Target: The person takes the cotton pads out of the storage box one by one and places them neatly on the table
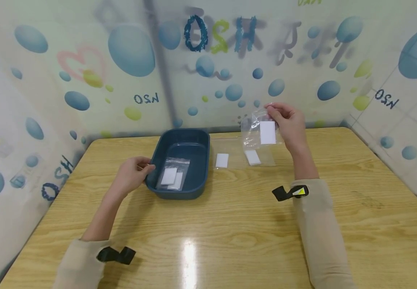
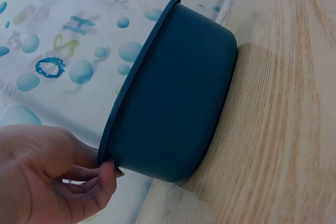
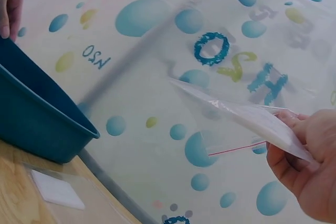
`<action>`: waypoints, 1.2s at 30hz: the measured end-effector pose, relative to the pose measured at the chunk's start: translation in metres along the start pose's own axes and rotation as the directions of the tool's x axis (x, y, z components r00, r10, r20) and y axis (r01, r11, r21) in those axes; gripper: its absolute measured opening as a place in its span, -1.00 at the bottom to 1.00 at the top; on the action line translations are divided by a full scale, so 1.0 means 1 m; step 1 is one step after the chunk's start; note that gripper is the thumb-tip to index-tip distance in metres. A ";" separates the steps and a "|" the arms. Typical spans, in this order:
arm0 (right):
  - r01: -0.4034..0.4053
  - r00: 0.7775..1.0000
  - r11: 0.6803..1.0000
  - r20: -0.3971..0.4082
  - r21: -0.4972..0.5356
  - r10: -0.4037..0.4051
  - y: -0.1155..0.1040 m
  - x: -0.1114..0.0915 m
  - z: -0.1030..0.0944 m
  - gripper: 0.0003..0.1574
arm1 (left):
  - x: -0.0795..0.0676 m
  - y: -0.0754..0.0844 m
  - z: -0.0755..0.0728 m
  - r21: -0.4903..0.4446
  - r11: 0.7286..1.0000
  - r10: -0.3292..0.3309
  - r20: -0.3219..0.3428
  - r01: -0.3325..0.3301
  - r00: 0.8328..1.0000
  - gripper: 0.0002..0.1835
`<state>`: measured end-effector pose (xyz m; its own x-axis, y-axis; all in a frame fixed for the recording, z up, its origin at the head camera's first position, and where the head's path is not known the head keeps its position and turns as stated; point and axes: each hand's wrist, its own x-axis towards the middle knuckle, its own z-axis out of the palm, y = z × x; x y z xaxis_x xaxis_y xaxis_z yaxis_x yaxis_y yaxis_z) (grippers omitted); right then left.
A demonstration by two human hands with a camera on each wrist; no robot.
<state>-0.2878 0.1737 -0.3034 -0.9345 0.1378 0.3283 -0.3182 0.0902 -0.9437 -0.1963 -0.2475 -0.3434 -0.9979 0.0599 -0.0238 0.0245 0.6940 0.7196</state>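
My left hand [image 1: 133, 175] pinches the left rim of a dark blue plastic tub [image 1: 198, 191], thumb and fingers on either side of the edge in the left wrist view. Inside the tub lie clear zip bags with white rectangular pieces [image 1: 169, 176]. Raised over the table's back, my right hand [image 1: 291, 125] pinches a clear zip bag [image 3: 231, 109] by its upper edge. A white rectangle [image 1: 267, 133] shows in that bag, and a red line runs along one edge of the bag in the right wrist view.
Right of the tub, clear bags with a white piece [image 1: 221, 160] and another white piece [image 1: 253, 157] lie flat on the wooden table [image 1: 230, 228]. A wall covering [image 1: 179, 92] with blue bubbles and lettering stands behind and at both sides.
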 end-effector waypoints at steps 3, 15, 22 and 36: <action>-0.019 1.000 1.000 -0.011 -0.016 0.019 0.002 0.001 -0.007 -0.73 | 0.000 0.000 0.000 0.002 1.000 0.001 0.000 -0.001 1.000 -0.56; -0.077 0.997 0.994 0.002 -0.074 0.078 0.013 0.005 -0.029 -0.77 | -0.001 0.000 0.000 0.013 1.000 -0.001 0.004 0.000 1.000 -0.55; -0.090 0.994 0.977 0.039 -0.191 0.100 0.024 0.006 -0.041 -0.63 | 0.000 -0.001 0.001 0.011 1.000 0.005 -0.005 -0.005 1.000 -0.56; -0.111 0.984 0.926 0.092 -0.360 0.154 0.038 0.009 -0.057 -0.46 | -0.001 0.001 0.001 0.012 1.000 -0.002 -0.005 0.002 1.000 -0.56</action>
<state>-0.2988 0.2347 -0.3339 -0.9830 0.0582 0.1740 -0.1335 0.4235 -0.8960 -0.1951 -0.2463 -0.3432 -0.9983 0.0547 -0.0216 0.0231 0.7024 0.7114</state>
